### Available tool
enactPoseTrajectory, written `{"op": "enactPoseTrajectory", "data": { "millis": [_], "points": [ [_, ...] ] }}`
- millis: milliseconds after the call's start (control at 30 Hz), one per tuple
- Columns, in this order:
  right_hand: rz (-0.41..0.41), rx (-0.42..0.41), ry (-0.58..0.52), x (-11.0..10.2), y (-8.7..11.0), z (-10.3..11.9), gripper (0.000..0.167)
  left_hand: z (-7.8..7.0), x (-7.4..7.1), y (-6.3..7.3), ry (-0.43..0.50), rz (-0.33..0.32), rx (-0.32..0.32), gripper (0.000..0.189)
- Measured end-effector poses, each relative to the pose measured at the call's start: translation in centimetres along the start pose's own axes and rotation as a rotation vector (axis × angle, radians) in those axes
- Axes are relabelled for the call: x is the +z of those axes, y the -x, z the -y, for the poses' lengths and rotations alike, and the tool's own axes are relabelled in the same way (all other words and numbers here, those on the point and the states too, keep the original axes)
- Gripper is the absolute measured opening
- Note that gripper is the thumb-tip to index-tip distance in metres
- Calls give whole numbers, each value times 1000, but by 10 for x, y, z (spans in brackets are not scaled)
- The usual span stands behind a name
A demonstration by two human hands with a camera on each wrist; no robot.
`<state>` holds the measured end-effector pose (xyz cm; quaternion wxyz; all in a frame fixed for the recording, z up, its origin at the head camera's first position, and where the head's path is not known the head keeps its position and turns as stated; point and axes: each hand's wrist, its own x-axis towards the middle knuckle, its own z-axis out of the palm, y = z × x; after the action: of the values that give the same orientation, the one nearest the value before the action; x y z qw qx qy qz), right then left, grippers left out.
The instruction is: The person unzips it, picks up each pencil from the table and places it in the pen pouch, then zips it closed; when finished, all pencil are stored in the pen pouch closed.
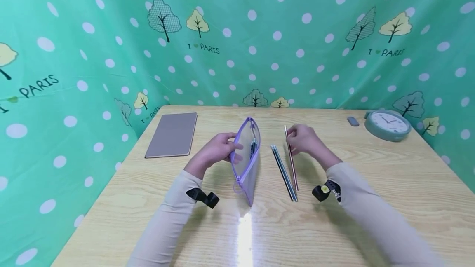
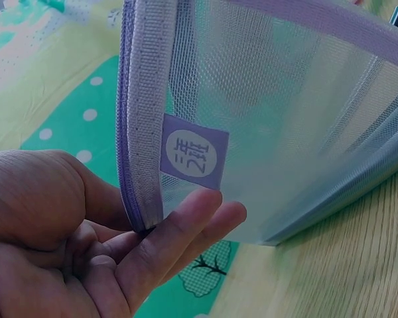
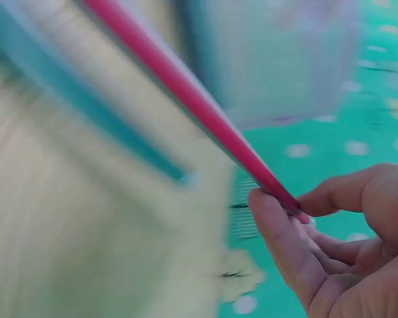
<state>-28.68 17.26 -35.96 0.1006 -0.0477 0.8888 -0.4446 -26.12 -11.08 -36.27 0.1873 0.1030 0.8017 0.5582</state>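
Note:
My left hand point(image 1: 217, 148) grips the edge of a translucent mesh zip pouch point(image 1: 249, 182) with purple trim, which stands with its mouth spread wide. In the left wrist view the thumb is behind the zipper band point(image 2: 146, 119) and the fingers are in front, beside a purple label point(image 2: 194, 151). Several dark pencils point(image 1: 253, 147) show inside the pouch. My right hand point(image 1: 305, 138) pinches a pink pencil point(image 3: 199, 106) by one end between thumb and fingers. To the pencil's left, dark and blue pencils point(image 1: 283, 173) lie side by side on the table.
A grey notebook point(image 1: 172, 134) lies at the back left of the wooden table point(image 1: 334, 226). A round clock point(image 1: 388, 125) and a small grey-blue block point(image 1: 353, 121) are at the back right. Green polka-dot cloth point(image 1: 274, 48) hangs behind and along the sides.

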Motion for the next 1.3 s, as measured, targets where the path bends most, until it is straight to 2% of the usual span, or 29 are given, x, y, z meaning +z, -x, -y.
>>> {"op": "enactPoseTrajectory", "data": {
  "millis": [133, 267, 333, 433, 567, 733, 967, 1300],
  "points": [
    [-141, -99, -346, -10, 16, 20, 38, 0, -1, 1, -1, -2, -10, 50],
    [-278, -242, -690, -8, 27, 35, 21, 2, 0, 1, 4, -7, -15, 50],
    [-318, -309, -810, -3, 29, 41, 11, 2, 0, 1, 11, -9, -12, 50],
    [-360, -378, -903, 5, 32, 45, 11, 4, 2, 0, 19, 0, -10, 49],
    [-396, -407, -921, 15, 35, 47, 14, 5, 4, -2, 27, 12, -9, 49],
    [-379, -435, -858, 26, 39, 51, 18, 4, 5, -3, 29, 10, -3, 49],
    [-323, -477, -787, 40, 44, 58, 22, 1, 4, -2, 16, 14, 7, 49],
    [-223, -431, -703, 56, 46, 64, 30, -2, 1, 0, 1, 13, 15, 49]
  ]
}}
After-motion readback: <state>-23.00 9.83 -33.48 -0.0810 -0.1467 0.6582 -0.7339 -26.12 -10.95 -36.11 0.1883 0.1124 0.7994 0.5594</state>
